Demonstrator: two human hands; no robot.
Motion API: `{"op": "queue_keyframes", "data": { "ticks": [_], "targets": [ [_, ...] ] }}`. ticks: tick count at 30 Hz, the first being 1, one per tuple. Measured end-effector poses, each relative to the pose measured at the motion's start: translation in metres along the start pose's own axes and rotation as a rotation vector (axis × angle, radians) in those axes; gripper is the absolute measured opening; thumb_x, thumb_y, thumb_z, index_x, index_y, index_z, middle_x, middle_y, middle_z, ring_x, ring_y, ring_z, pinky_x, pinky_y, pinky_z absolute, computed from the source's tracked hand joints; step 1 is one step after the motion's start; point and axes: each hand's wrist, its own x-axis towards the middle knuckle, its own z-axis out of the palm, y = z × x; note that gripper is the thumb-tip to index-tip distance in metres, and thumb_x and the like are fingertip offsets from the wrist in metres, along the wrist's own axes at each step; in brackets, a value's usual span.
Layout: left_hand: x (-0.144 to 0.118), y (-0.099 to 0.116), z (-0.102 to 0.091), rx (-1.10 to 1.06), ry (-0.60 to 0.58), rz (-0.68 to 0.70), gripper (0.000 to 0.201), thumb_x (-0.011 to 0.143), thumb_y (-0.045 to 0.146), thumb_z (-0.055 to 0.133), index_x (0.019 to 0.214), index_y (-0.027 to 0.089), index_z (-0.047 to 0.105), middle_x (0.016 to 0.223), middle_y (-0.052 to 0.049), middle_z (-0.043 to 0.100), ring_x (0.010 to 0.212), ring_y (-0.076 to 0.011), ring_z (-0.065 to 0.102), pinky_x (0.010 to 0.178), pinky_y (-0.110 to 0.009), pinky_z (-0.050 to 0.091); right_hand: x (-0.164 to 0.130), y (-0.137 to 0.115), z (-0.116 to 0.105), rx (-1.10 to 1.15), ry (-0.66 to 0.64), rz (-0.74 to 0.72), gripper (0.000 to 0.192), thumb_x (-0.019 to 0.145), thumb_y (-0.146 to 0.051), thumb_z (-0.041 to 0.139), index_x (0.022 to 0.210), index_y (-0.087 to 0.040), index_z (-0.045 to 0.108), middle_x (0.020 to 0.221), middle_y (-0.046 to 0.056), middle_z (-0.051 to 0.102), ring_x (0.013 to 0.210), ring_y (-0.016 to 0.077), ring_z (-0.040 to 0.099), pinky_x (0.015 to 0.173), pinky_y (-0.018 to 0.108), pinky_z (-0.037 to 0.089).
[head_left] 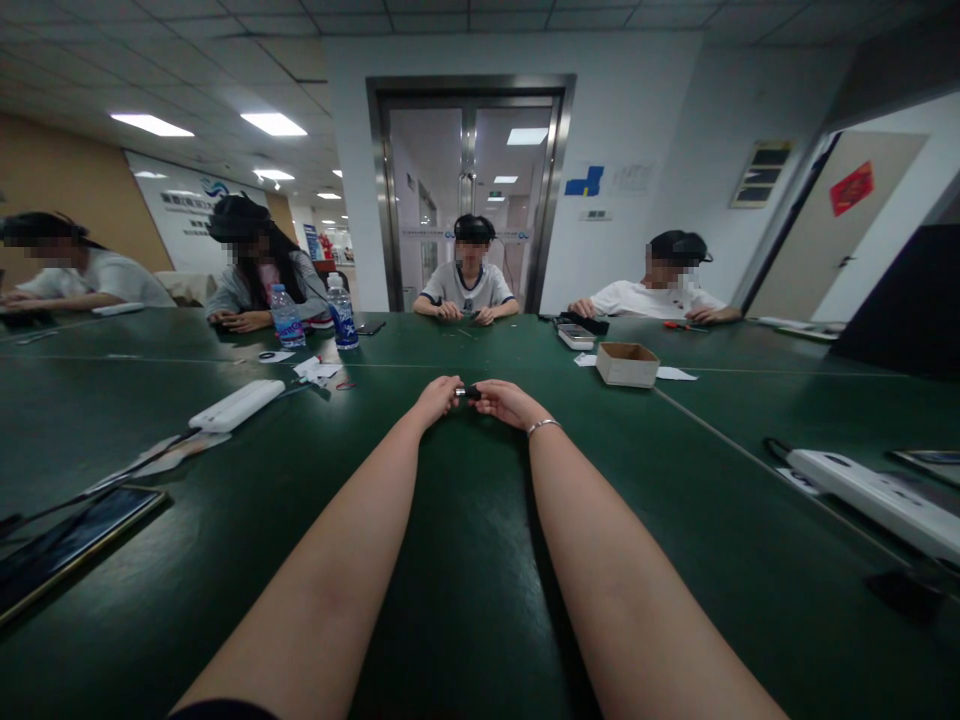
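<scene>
Both arms reach out over the green table point(465, 560). Between the hands is a small black-and-silver object point(469, 393), too small for me to tell its kind. The fingers of my left hand point(436, 402) are closed on its silver end. My right hand point(507, 402), with a silver bracelet point(544, 426) at the wrist, pinches the black end. Parts of the object are hidden by the fingertips.
White power strips lie at left point(237, 404) and right point(877, 495). A phone point(71, 545) rests near left. Beyond my hands stand a small cardboard box point(628, 365) and two bottles, one with a dark blue label point(343, 318). Several people with headsets sit around the table.
</scene>
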Motion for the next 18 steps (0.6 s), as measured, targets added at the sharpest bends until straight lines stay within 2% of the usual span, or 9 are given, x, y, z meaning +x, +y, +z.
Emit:
{"op": "queue_keyframes", "data": {
  "ticks": [4, 7, 11, 15, 18],
  "targets": [
    [-0.0009, 0.0016, 0.0004, 0.002, 0.030, 0.004, 0.022, 0.077, 0.026, 0.048, 0.094, 0.014, 0.053, 0.062, 0.001, 0.051, 0.047, -0.0072, 0.043, 0.043, -0.017, 0.032, 0.0004, 0.0000, -0.0006, -0.003, 0.002, 0.005, 0.005, 0.081, -0.006, 0.053, 0.080, -0.009, 0.058, 0.066, 0.009, 0.063, 0.056, 0.0124, 0.060, 0.054, 0.021, 0.052],
    [-0.0011, 0.0026, 0.0008, 0.006, 0.002, -0.001, 0.023, 0.080, 0.029, 0.043, 0.092, 0.013, 0.054, 0.057, 0.001, 0.049, 0.045, -0.0074, 0.041, 0.042, -0.018, 0.031, -0.0004, -0.0007, -0.0001, -0.005, 0.005, 0.003, 0.007, 0.081, -0.006, 0.052, 0.081, -0.008, 0.058, 0.066, 0.009, 0.063, 0.057, 0.0126, 0.061, 0.054, 0.020, 0.052],
    [-0.0015, 0.0033, 0.0019, 0.022, 0.035, 0.013, 0.020, 0.076, 0.022, 0.048, 0.093, 0.013, 0.055, 0.058, 0.002, 0.049, 0.046, -0.0067, 0.041, 0.043, -0.017, 0.031, -0.0012, -0.0012, 0.0010, -0.013, 0.008, 0.007, 0.008, 0.082, -0.006, 0.052, 0.080, -0.009, 0.059, 0.065, 0.009, 0.063, 0.056, 0.0121, 0.061, 0.052, 0.020, 0.051],
    [-0.0029, 0.0042, 0.0028, 0.014, 0.002, 0.016, 0.021, 0.080, 0.024, 0.043, 0.091, 0.012, 0.056, 0.055, 0.002, 0.049, 0.045, -0.0069, 0.041, 0.043, -0.018, 0.031, -0.0005, -0.0005, 0.0006, -0.006, 0.004, 0.003, 0.007, 0.081, -0.006, 0.053, 0.080, -0.009, 0.059, 0.066, 0.009, 0.063, 0.056, 0.0122, 0.060, 0.052, 0.020, 0.051],
    [-0.0035, 0.0045, 0.0033, -0.002, 0.020, 0.040, 0.019, 0.075, 0.018, 0.050, 0.092, 0.012, 0.056, 0.059, 0.002, 0.050, 0.048, -0.0067, 0.043, 0.046, -0.017, 0.033, -0.0004, -0.0002, 0.0003, -0.004, 0.001, 0.005, 0.006, 0.080, -0.006, 0.053, 0.081, -0.009, 0.059, 0.066, 0.009, 0.063, 0.057, 0.0125, 0.061, 0.053, 0.020, 0.051]
  ]
}}
